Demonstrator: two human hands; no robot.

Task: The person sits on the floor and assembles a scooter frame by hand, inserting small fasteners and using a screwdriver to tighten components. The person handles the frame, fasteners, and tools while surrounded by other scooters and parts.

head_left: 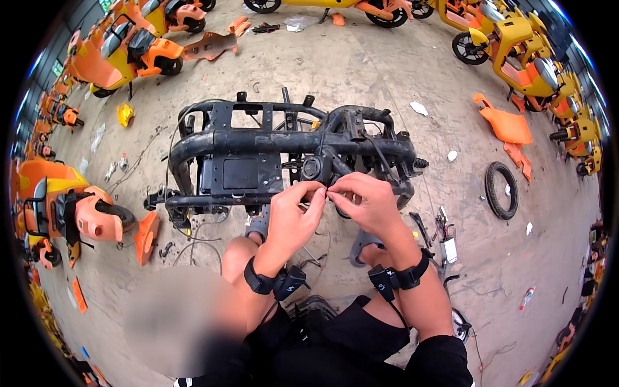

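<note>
Pinches thumb against forefinger on the bare left hand [291, 216] and the bare right hand [369, 201], with both sets of fingertips close together beside the round black cap-like part [313, 169] on the black tubular metal frame [248, 143]; cannot make out any small thing between them. Has the frame on the grey concrete floor [361, 64] directly ahead, well apart from the black rubber tyre [489, 189] at right.

Bright, diffuse light on the floor [348, 71], soft shadows — white glare along both side walls [87, 20]. Edges bend into a black rim; hands [369, 198] fairly sharp — a round patch lower left blurred.
</note>
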